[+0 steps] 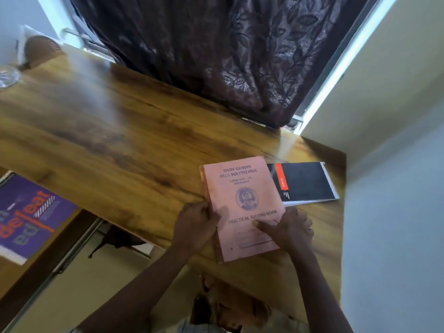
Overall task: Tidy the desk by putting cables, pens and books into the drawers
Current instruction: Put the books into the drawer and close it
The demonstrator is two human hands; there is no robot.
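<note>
The pink practical record book (242, 188) lies at the near edge of the counter (120, 140). The left hand (197, 222) grips its spine side, the right hand (293, 229) its other edge. It looks thin, light and bendable; the spine is probably the firmest place to hold.

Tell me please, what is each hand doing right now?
Left hand: grips the pink rectangular record book by its left edge.
Right hand: holds its right edge, thumb on cover.

dark leaf-patterned curtain (228, 51) at the back, clear glass (7, 76) far left
</note>
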